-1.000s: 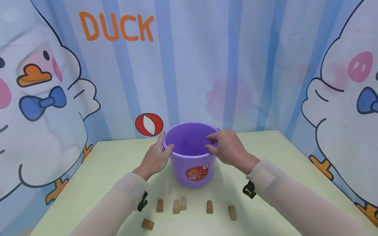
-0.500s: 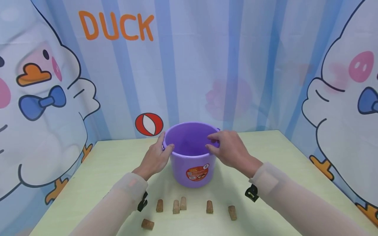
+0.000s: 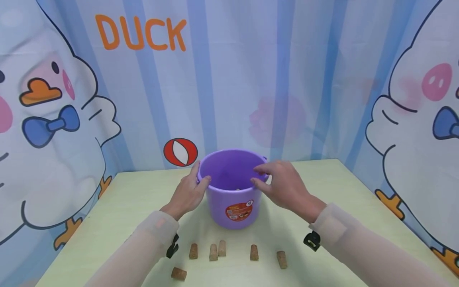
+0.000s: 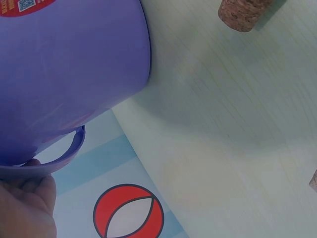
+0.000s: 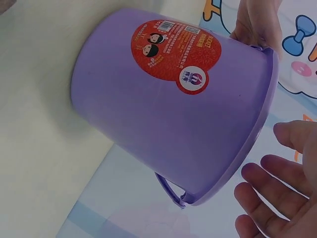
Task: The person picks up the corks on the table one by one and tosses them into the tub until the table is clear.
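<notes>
A purple bucket (image 3: 233, 207) with a red label stands upright on the pale table. My left hand (image 3: 186, 193) holds its left side at the rim, thumb over the edge; in the left wrist view the fingers (image 4: 42, 196) are at the bucket's side handle (image 4: 69, 151). My right hand (image 3: 287, 187) hovers at the right rim, its fingers loosely bent and spread, with nothing between them. The right wrist view shows those fingertips (image 5: 252, 173) just off the rim. A small pale spot shows low inside the bucket; most of the inside bottom is hidden by the front wall.
Several corks lie or stand in front of the bucket, among them a tipped cork (image 3: 179, 274) at the left and a cork (image 3: 281, 259) at the right. A blue striped curtain (image 3: 229, 79) with cartoon ducks closes off the table's back and sides.
My right hand has drawn slightly right and down, away from the rim. A pale spot now shows inside the bucket. The left hand and the corks have stayed put.
</notes>
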### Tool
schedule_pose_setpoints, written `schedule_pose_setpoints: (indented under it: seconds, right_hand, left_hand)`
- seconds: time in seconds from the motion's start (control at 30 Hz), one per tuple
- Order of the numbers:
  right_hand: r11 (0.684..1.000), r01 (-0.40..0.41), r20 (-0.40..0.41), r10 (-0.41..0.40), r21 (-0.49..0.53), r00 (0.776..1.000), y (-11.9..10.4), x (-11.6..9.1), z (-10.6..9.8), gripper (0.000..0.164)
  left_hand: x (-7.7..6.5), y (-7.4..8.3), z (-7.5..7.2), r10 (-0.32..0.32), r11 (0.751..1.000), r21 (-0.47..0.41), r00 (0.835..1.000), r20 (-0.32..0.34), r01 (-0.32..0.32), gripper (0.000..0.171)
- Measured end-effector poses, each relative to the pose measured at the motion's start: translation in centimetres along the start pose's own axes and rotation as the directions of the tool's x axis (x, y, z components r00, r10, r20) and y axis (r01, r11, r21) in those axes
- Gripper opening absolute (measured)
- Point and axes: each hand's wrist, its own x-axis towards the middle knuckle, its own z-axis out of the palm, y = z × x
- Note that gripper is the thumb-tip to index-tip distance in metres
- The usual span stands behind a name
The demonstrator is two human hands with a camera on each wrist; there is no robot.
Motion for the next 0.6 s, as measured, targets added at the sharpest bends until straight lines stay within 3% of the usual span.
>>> schedule_pose_setpoints:
  seconds: [0.6]
  right_hand:
    - [0.999,0.036,-0.04,-0.035,0.016,0.999,1.2,-2.1,-1.1,0.03]
  left_hand:
    - [0.0,0.0,0.0,-0.009,1.0,0.006,1.0,0.007,0.009,0.077]
